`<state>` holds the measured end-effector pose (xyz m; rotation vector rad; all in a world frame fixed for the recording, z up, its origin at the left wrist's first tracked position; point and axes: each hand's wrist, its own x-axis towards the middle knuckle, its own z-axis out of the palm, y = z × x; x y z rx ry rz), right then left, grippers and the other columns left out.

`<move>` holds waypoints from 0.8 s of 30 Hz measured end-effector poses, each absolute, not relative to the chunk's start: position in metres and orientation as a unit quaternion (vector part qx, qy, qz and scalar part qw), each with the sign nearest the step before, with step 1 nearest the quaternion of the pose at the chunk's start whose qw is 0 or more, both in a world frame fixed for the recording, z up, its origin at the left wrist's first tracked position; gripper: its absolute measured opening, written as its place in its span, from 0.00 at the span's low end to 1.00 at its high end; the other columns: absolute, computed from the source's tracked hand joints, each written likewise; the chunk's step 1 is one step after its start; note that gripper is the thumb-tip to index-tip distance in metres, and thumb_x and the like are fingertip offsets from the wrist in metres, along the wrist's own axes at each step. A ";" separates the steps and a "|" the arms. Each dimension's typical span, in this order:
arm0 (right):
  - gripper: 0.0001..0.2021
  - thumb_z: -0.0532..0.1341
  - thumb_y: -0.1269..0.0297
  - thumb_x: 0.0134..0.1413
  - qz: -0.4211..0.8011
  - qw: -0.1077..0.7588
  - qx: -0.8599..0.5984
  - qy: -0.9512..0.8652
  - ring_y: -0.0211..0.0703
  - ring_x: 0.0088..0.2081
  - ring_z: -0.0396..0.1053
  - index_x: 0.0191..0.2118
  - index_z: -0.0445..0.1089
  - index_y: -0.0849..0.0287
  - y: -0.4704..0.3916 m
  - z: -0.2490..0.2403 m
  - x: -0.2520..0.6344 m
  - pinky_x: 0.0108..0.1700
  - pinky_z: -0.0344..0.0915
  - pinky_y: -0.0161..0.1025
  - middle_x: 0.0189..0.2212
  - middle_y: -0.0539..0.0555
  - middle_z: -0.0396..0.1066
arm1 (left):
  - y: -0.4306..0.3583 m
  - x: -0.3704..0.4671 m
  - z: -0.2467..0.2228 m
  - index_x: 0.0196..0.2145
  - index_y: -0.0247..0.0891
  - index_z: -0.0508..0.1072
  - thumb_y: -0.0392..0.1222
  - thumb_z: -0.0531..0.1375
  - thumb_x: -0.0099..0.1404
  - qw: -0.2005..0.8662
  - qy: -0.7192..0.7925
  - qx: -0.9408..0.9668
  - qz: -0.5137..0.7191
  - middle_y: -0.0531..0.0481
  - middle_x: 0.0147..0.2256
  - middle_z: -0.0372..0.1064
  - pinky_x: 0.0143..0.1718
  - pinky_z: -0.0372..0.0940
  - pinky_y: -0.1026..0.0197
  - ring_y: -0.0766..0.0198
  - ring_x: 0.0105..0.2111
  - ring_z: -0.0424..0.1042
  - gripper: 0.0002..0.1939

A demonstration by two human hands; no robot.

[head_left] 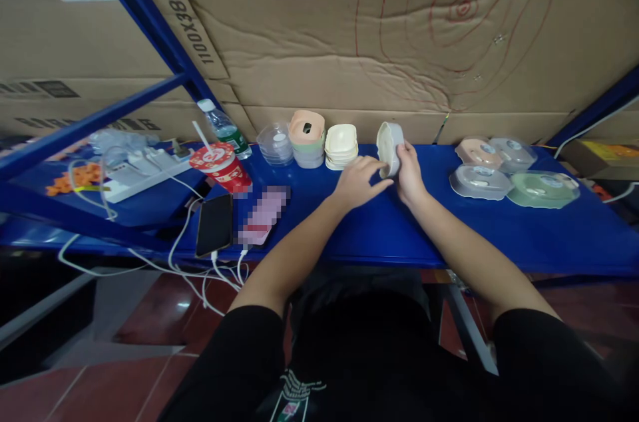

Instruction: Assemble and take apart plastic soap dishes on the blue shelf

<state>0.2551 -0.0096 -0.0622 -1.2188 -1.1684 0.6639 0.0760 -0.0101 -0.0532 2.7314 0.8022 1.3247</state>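
A pale grey, rounded plastic box (pixel 390 149) is held tilted on its side above the blue table, its cream inside facing left. My right hand (pixel 411 176) grips it from the right, with the thumb along its outer wall. From the left, my left hand (pixel 360 181) reaches to the box's lower rim; its fingers are apart and the fingertips are at or against the rim. Behind my left hand sits a stack of cream square trays (pixel 342 146). Next to it stand stacked peach, green and grey containers (pixel 306 139) and clear bowls (pixel 275 144).
Several lidded boxes, among them a green one (pixel 543 189) and a grey one (pixel 479 182), lie at the right. On the left are a red cup (pixel 222 166) with a straw, a water bottle (pixel 227 129), two phones and charging cables. Cardboard (pixel 299 42) walls the back.
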 end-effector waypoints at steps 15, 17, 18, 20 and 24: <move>0.42 0.44 0.20 0.61 0.232 0.693 -0.513 -0.451 0.57 0.49 0.77 0.59 0.68 0.49 0.008 -0.069 0.280 0.48 0.76 0.54 0.47 0.58 0.75 | 0.002 0.061 -0.051 0.44 0.41 0.74 0.50 0.59 0.80 0.046 0.285 0.838 0.464 0.42 0.49 0.74 0.45 0.74 0.57 0.60 0.42 0.76 0.11; 0.43 0.45 0.19 0.58 0.225 0.695 -0.529 -0.432 0.58 0.49 0.77 0.58 0.68 0.51 0.014 -0.068 0.293 0.47 0.76 0.56 0.47 0.58 0.75 | 0.010 0.049 -0.049 0.46 0.41 0.75 0.48 0.58 0.80 0.012 0.338 0.812 0.477 0.40 0.53 0.73 0.46 0.74 0.56 0.57 0.48 0.77 0.10; 0.43 0.45 0.19 0.58 0.226 0.696 -0.535 -0.423 0.59 0.49 0.77 0.57 0.68 0.52 0.016 -0.068 0.297 0.48 0.76 0.56 0.47 0.59 0.75 | 0.016 0.042 -0.048 0.47 0.41 0.75 0.47 0.58 0.80 0.000 0.363 0.801 0.476 0.40 0.55 0.72 0.47 0.74 0.56 0.56 0.49 0.77 0.09; 0.44 0.47 0.18 0.56 0.235 0.691 -0.543 -0.416 0.60 0.49 0.77 0.56 0.68 0.52 0.017 -0.067 0.297 0.48 0.77 0.58 0.46 0.60 0.75 | 0.027 0.030 -0.050 0.48 0.41 0.75 0.45 0.59 0.78 -0.015 0.402 0.788 0.466 0.39 0.56 0.72 0.48 0.74 0.54 0.54 0.51 0.77 0.08; 0.44 0.50 0.16 0.53 0.245 0.660 -0.546 -0.453 0.59 0.49 0.77 0.55 0.69 0.51 0.007 -0.065 0.280 0.48 0.77 0.57 0.45 0.59 0.76 | 0.046 0.014 -0.058 0.51 0.42 0.76 0.40 0.60 0.75 -0.004 0.447 0.782 0.434 0.39 0.61 0.70 0.47 0.75 0.53 0.54 0.49 0.78 0.09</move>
